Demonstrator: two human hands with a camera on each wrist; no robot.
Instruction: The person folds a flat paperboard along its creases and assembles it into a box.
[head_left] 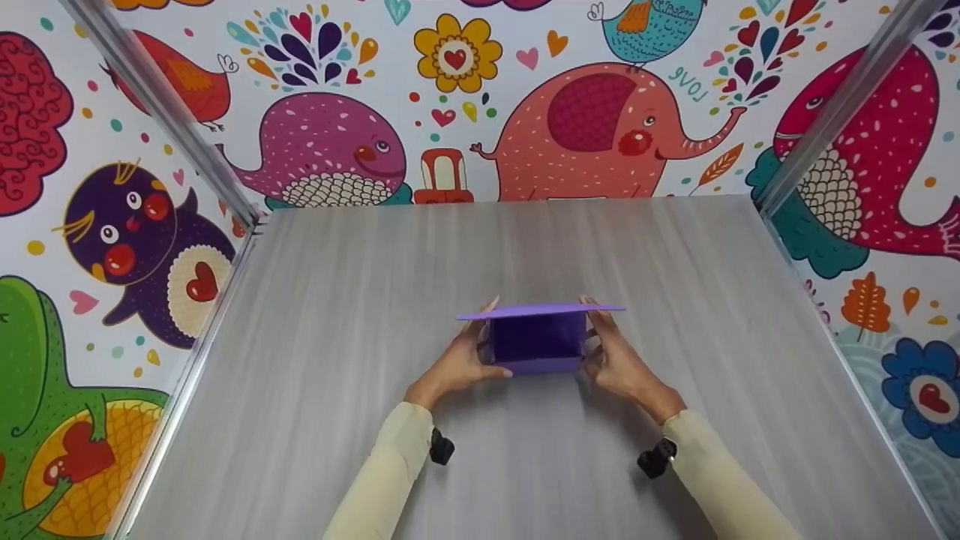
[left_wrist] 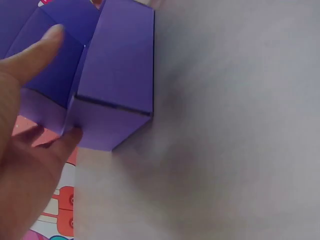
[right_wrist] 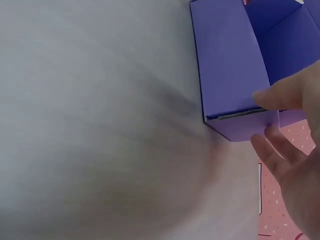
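A purple cardboard box [head_left: 544,367] stands in front of me with its flap lid [head_left: 540,310] raised along the far side and its dark inside showing. My left hand [head_left: 459,364] holds the left end, its thumb by the front edge. In the left wrist view, fingertips [left_wrist: 74,136] touch the box's end panel and the thumb lies across the opening. At the opposite end, my right hand [head_left: 619,369] grips the box, with the thumb [right_wrist: 272,96] on the front corner and fingers by the end panel. The index fingers of both hands reach up to the lid.
The box is over a grey wood-grain table [head_left: 360,300]. Walls with cartoon animals, among them a pink elephant [head_left: 592,142], enclose the back and sides. Metal posts [head_left: 840,112] rise at the back corners. Each wrist carries a small black camera [head_left: 658,457].
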